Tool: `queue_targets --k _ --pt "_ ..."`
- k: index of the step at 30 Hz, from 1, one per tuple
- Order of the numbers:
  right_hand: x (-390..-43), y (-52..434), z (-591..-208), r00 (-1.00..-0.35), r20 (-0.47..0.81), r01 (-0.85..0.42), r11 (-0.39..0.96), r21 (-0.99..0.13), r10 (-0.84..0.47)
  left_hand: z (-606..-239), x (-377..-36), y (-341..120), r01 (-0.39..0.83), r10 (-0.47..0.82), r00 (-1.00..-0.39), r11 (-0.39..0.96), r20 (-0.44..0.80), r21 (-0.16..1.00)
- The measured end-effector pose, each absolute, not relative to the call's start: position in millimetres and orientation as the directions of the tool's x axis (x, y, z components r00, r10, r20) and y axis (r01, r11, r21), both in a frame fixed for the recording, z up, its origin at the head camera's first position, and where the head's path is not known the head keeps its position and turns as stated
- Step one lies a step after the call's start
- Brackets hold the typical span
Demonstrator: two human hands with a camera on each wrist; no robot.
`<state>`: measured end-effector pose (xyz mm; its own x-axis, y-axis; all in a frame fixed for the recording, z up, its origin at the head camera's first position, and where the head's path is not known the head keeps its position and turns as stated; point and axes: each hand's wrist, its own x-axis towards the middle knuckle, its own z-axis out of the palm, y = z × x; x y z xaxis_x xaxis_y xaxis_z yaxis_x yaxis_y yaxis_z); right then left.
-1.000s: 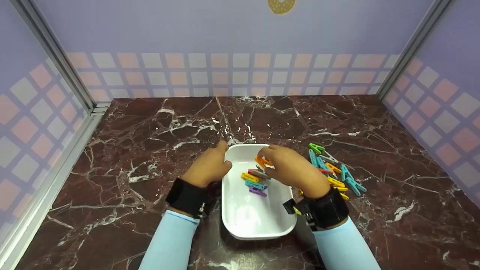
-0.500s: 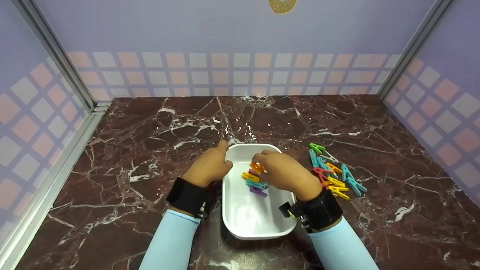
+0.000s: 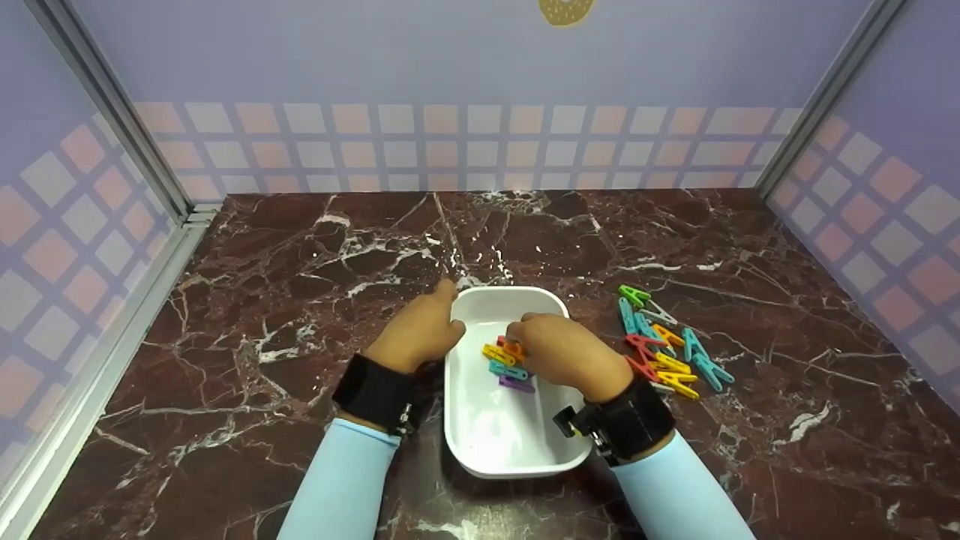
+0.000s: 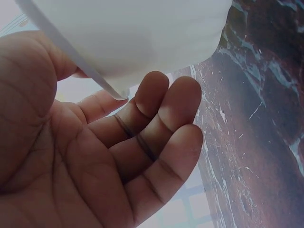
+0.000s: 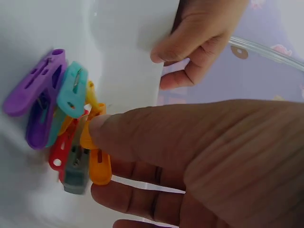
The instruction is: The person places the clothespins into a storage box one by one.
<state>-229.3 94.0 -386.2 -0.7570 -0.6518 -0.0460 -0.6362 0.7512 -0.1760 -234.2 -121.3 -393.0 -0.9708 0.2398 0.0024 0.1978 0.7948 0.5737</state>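
Observation:
A white rectangular tray (image 3: pixel 506 442) stands on the marbled table. My left hand (image 3: pixel 420 330) holds its left rim, thumb over the edge and fingers outside, as the left wrist view also shows. Over the middle of the tray, my right hand (image 3: pixel 574 354) pinches an orange clothespin (image 5: pixel 100 167) between thumb and fingers, low among other clothespins. Beside it in the right wrist view lie a purple clothespin (image 5: pixel 34 90), a teal clothespin (image 5: pixel 73 92), a red clothespin (image 5: pixel 59 153) and a grey clothespin (image 5: pixel 76 173). A yellow clothespin (image 3: pixel 495 355) shows in the head view.
Right of the tray several loose clothespins lie in a pile, among them a green clothespin (image 3: pixel 634 295), a red clothespin (image 3: pixel 642 354), a teal clothespin (image 3: pixel 711 373) and a yellow clothespin (image 3: pixel 677 385). Checked wall panels (image 3: pixel 480 146) enclose the table at the back and sides.
My right hand has moved left, down and nearer, carrying the orange clothespin to the group in the tray. More of the pile at right shows now. The left hand has stayed on the rim.

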Motion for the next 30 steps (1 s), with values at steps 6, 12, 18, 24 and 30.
queue_targets --k 6,12,18,24,30 --pt "-228 91 -389 -0.744 -0.006 -0.657 0.733 -0.175 -0.668 -393 -234 -121 0.213 0.251 -0.968 0.796 0.011 0.566" --pt "-228 93 -388 -0.744 0.020 -0.661 0.730 -0.176 -0.668 -393 -235 -120 0.211 0.252 -0.968 0.794 0.008 0.570" --pt "-229 96 -386 -0.735 0.034 -0.672 0.722 -0.164 -0.677 -393 -236 -120 0.211 0.251 -0.968 0.800 0.005 0.562" --pt "-230 98 -382 -0.758 0.002 -0.639 0.743 -0.199 -0.652 -391 -235 -120 0.217 0.253 -0.967 0.801 0.013 0.557" --pt "-229 99 -377 -0.774 -0.022 -0.613 0.759 -0.221 -0.632 -392 -234 -121 0.208 0.247 -0.969 0.798 0.008 0.565"
